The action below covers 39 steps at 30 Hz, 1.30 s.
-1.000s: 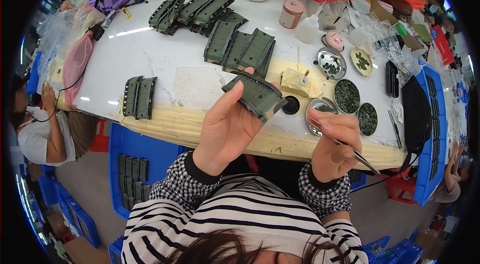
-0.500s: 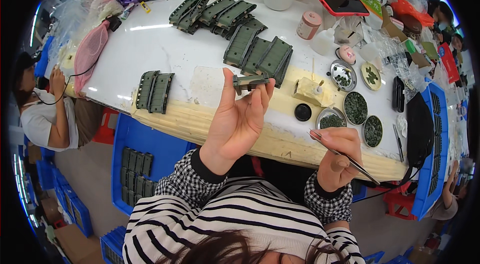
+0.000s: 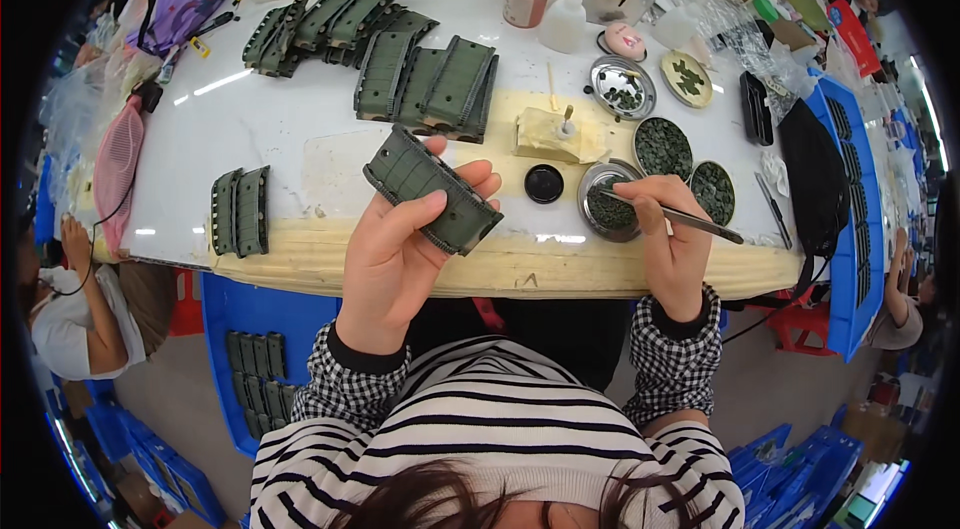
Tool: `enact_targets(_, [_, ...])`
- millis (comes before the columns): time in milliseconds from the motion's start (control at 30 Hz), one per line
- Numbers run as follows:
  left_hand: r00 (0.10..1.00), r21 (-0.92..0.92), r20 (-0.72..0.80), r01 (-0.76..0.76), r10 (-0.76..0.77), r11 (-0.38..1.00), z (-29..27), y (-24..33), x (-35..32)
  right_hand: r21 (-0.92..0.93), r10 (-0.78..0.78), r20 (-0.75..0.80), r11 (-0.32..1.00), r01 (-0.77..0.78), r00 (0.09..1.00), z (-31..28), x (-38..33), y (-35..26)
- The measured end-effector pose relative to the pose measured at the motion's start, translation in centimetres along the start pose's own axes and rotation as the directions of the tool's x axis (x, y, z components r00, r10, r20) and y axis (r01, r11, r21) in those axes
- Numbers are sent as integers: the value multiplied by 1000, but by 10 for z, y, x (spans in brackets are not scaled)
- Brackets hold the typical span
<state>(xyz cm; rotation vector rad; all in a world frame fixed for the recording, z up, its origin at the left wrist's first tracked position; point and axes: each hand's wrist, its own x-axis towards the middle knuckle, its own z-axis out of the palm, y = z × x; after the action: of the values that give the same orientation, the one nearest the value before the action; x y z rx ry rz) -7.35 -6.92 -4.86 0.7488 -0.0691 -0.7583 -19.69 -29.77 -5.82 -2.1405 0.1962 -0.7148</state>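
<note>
Front and centre, a dark green ribbed plastic panel with notched edges (image 3: 432, 191) sits raised just above the near edge of the white worktable (image 3: 250, 129), tilted so its broad face turns up toward the wearer. The left hand (image 3: 395, 249) has it: thumb laid across the top face, fingertips (image 3: 480, 179) curling round the far edge, palm cupped beneath, a grip that seems meant to keep the face bare for work.

Over to the right hand (image 3: 672, 239), pinched on slim metal tweezers (image 3: 680, 217), held like a pen. Their tip dips into a small round metal dish of dark green bits (image 3: 608, 204) just beside the hand, so the supply is within a wrist's turn of the panel.

Between the hands, on the table, lies a small black round cap (image 3: 544, 184). Behind the dish, two more round tins of green pieces (image 3: 688, 161), and a pale yellow block with a stick standing in it (image 3: 552, 134).

Further back, a row of matching green panels (image 3: 425, 84) lies side by side, with another pair (image 3: 240, 211) to the left near the table's front edge. Below the table, a blue plastic crate (image 3: 250, 319) holds more of them. At far left, another person's arm (image 3: 85, 274) shows.
</note>
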Motion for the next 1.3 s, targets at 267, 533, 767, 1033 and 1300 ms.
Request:
enact_targets(267, [999,138,-53,-6,13,990,8,-7,0,-215,-139,1,967,136,990,6,8,11])
enact_targets(533, [997,196,13,-78,77,978,9,-8,-5,-270,-136,19,953,136,991,4,11,12])
enact_targets(767, [997,204,58,-53,42,977,-1,-11,-5,-284,-139,42,948,145,989,4,12,13])
enact_targets(1033, [986,230,128,74,-106,970,2,-15,-6,395,-113,89,916,69,990,15,12,-32])
enact_targets(1300, [897,47,265,353,-353,934,4,-14,-8,449,-209,224,889,89,952,39,20,-38])
